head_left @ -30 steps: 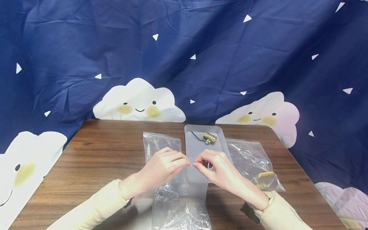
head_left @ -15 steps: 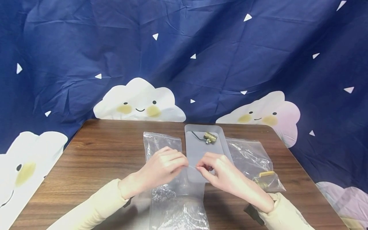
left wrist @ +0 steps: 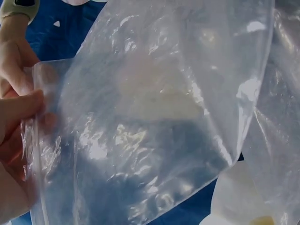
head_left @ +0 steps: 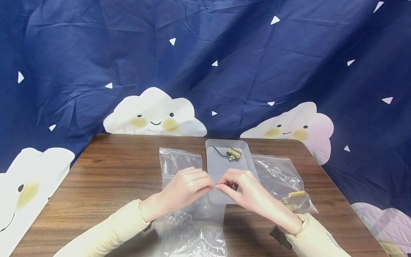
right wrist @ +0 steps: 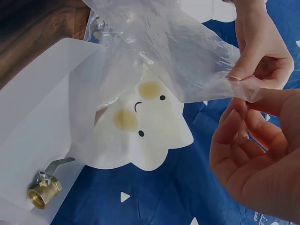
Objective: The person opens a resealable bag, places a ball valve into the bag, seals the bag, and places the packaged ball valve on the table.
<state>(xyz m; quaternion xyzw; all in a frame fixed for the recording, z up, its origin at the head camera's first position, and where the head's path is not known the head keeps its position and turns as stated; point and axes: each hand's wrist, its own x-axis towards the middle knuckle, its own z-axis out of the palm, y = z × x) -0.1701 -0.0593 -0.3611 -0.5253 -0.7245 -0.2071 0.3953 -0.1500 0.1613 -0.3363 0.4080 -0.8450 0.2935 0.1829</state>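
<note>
A clear zip bag (right wrist: 187, 56) hangs between the two hands. My left hand (head_left: 191, 185) pinches its zip edge between thumb and fingers. From the right, my right hand (head_left: 244, 187) pinches the same edge, its fingertips close to the left ones. The bag (left wrist: 140, 140) fills most of the left wrist view; the backdrop shows through it, and the right wrist view shows both hands on its corner. Beyond the hands lies a brass ball valve (head_left: 233, 154) with a grey lever, inside a pale grey tray (head_left: 213, 169).
A flat clear zip bag (head_left: 171, 160) lies left of the tray. To its right, another clear bag (head_left: 276, 173) holds a brass valve with a yellow handle (head_left: 297, 193). The wooden table (head_left: 122, 164) ends at a blue cloud-print cloth (head_left: 135, 53).
The fingertips drew slightly apart, then came together again as my left hand shifted right. The hanging bag's lower part has swung a little left. The valve and tray have stayed put.
</note>
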